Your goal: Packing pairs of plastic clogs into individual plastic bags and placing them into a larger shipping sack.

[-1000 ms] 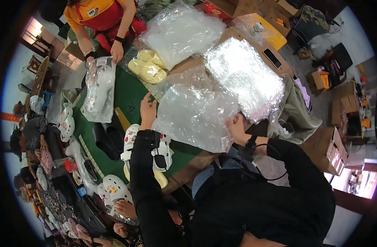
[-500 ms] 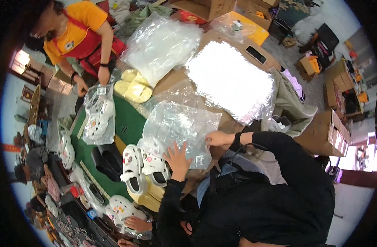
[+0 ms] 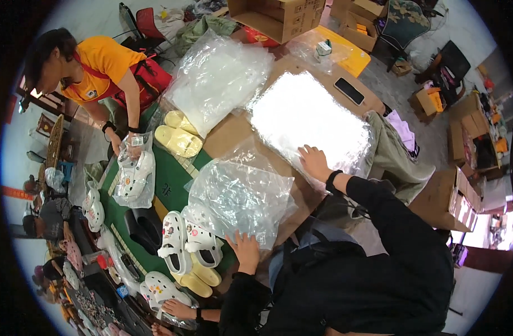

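- the bench [image 3: 234,134] carries a green mat, brown cardboard and heaps of clear plastic.
- a wide stack of clear bags [image 3: 307,120] lies flat on the cardboard, near a second, crumpled heap of bags [image 3: 220,84] at the far side.
- a single loose clear bag [image 3: 239,196] lies spread and wrinkled at the near edge of the bench, just beside the stack.
- a pair of white clogs with charms [image 3: 186,246] sits on the mat, partly under the loose bag's near corner.
- the left hand [image 3: 245,249] rests open, fingers spread, on the near edge of the loose bag, gripping nothing.
- the right hand [image 3: 314,162] lies flat and open on the near edge of the stack, pressing the top sheet.
- across the bench, another person's hands hold a bagged white clog [image 3: 134,173].
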`<state>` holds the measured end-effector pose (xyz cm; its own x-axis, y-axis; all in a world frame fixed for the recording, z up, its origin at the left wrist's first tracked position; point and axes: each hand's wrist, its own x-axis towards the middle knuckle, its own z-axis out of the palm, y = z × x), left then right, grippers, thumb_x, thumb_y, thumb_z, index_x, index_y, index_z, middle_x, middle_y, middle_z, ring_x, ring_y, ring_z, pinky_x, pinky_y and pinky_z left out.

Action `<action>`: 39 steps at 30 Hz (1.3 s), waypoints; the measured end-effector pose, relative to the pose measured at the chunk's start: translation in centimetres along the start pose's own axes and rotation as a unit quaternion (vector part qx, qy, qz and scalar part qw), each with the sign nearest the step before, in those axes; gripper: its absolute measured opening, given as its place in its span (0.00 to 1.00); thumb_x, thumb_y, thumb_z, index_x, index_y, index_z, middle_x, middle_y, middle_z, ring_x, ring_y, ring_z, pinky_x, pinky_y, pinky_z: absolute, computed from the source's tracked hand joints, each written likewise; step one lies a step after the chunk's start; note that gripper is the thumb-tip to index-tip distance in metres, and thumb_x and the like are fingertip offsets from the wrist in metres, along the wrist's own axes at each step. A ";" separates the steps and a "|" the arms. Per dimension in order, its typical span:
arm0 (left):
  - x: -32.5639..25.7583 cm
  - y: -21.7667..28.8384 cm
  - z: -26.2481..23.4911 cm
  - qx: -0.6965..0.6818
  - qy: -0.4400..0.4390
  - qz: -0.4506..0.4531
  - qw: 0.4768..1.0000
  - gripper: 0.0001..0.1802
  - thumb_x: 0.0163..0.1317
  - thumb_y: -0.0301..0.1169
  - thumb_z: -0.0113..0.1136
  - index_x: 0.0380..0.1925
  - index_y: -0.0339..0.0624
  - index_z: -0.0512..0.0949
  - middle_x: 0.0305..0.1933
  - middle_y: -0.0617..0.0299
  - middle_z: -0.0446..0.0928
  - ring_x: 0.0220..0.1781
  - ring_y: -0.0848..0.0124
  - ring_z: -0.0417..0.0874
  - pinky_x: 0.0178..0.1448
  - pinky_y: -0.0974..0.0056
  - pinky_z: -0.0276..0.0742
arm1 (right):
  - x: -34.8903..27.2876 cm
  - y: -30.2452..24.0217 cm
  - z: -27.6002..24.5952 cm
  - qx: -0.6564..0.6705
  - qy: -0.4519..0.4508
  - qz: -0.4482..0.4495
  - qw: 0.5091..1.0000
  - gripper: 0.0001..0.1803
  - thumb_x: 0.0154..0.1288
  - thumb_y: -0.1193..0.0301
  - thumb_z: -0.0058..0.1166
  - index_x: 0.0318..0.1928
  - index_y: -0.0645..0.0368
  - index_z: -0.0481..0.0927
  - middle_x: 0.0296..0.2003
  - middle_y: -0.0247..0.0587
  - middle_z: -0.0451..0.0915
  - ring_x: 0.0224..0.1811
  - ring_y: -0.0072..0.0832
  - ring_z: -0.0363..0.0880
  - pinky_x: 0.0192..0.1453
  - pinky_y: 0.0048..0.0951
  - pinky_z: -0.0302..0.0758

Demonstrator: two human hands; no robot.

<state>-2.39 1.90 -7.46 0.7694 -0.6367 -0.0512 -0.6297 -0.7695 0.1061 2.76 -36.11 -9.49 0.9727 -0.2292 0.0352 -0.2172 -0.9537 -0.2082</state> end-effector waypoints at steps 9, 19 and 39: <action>-0.7 2.7 2.0 0.005 -0.049 -0.053 0.997 0.11 0.50 0.36 0.55 0.30 0.43 0.78 0.42 0.55 0.72 0.62 0.51 0.61 0.66 0.31 0.32 | 7.3 -1.7 0.7 -0.009 -0.005 0.092 0.996 0.25 0.62 0.59 0.46 0.58 0.54 0.67 0.50 0.48 0.69 0.47 0.41 0.69 0.43 0.43 0.69; 0.7 5.1 2.5 -0.175 0.087 -0.441 0.876 0.46 0.48 0.45 0.62 0.63 0.38 0.53 0.65 0.36 0.51 0.68 0.45 0.48 0.68 0.42 0.42 | 2.1 0.2 1.9 -0.182 -0.117 -0.431 0.876 0.21 0.55 0.61 0.47 0.50 0.52 0.72 0.55 0.39 0.67 0.67 0.39 0.51 0.70 0.58 0.38; 5.5 1.1 4.6 -0.502 0.141 -0.255 0.814 0.39 0.40 0.10 0.43 0.60 0.39 0.61 0.58 0.42 0.65 0.62 0.49 0.63 0.64 0.59 0.60 | 5.3 1.4 2.6 -0.261 -0.034 -0.428 0.865 0.22 0.55 0.69 0.44 0.49 0.68 0.74 0.50 0.52 0.70 0.63 0.45 0.59 0.69 0.42 0.48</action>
<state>0.61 -2.67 -12.19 0.9865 -0.1015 -0.1287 0.0760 -0.4125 0.9078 7.78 -38.11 -12.16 0.7939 0.5993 -0.1031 0.5950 -0.7306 0.3349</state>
